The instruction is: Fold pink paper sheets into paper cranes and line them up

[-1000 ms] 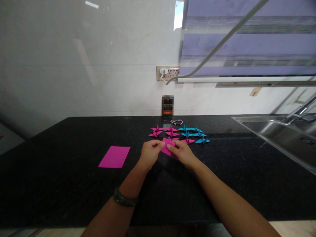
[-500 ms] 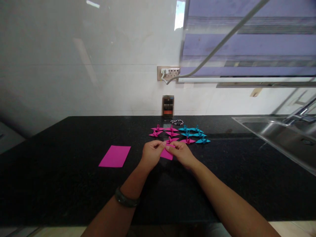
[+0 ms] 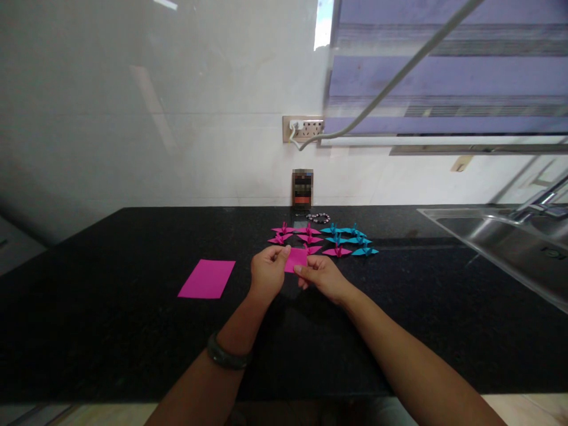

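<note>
Between my two hands a small folded square of pink origami paper (image 3: 295,260) is held up over the dark counter. My left hand (image 3: 268,269) pinches its left edge between thumb and fingers. With thumb on top, my right hand (image 3: 325,277) grips its lower right corner. Just beyond the hands stand rows of folded paper cranes, pink ones (image 3: 338,251) on the left and blue ones (image 3: 365,251) on the right. My hands hide part of the nearest pink cranes. A flat pink sheet (image 3: 207,278) lies to the left, apart from my left hand.
A bead bracelet (image 3: 319,218) lies behind the cranes, near a blurred upright box-like thing (image 3: 302,189) against the wall. To the right a steel sink (image 3: 497,242) is set into the black counter (image 3: 110,331). A cable (image 3: 377,100) runs from the wall socket (image 3: 310,128).
The folded paper has turned and risen a little, showing a flat square face. My right hand's grip has shifted to the lower corner, while my left hand has moved slightly left.
</note>
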### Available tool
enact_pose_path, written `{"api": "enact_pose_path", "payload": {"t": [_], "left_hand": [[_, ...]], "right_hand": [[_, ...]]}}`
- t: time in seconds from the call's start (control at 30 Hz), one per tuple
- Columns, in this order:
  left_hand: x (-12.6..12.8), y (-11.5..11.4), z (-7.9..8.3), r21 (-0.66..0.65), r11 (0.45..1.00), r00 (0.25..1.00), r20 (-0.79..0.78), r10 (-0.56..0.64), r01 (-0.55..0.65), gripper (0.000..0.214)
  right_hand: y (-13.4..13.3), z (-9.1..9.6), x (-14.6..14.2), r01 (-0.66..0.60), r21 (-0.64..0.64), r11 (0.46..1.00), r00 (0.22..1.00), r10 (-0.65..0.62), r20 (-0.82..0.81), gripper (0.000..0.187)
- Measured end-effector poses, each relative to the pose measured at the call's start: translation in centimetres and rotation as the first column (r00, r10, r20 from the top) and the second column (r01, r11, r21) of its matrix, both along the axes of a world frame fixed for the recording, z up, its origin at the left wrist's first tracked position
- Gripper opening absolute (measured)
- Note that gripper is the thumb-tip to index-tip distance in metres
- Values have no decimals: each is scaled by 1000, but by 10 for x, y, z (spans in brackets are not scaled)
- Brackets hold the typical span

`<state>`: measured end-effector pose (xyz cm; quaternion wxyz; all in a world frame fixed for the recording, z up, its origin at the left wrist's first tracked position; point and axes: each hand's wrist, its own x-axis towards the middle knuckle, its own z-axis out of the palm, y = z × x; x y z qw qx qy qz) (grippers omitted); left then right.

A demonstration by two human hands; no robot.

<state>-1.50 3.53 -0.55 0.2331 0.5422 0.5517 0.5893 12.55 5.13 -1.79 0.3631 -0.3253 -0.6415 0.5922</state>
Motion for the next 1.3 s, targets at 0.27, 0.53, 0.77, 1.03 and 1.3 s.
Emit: {"api": "enact_pose_path", "payload": {"t": [0.27,0.53,0.77,1.03,1.3], "left_hand": [[2,0,1,-85,968,970,71,-232,237,32],[6,-4,4,-73,843,741,523,-422,532,35],[3,-5,2,-77,803,723,494,-483,590,35],[3,-5,4,-86,818,755,447,-479,569,33],[3,-5,4,-87,815,750,455,-479,573,32]], "right_hand": [[7,3,3,248,94,964,965,-238,-107,27],[9,2,7,205,-176,963,932,-247,-265,25],[6,7,7,62,-326,943,914,-185,-361,23],[7,7,8,92,-297,950,924,-192,-330,23],[8,5,9,45,-329,943,911,-174,-373,22]]}}
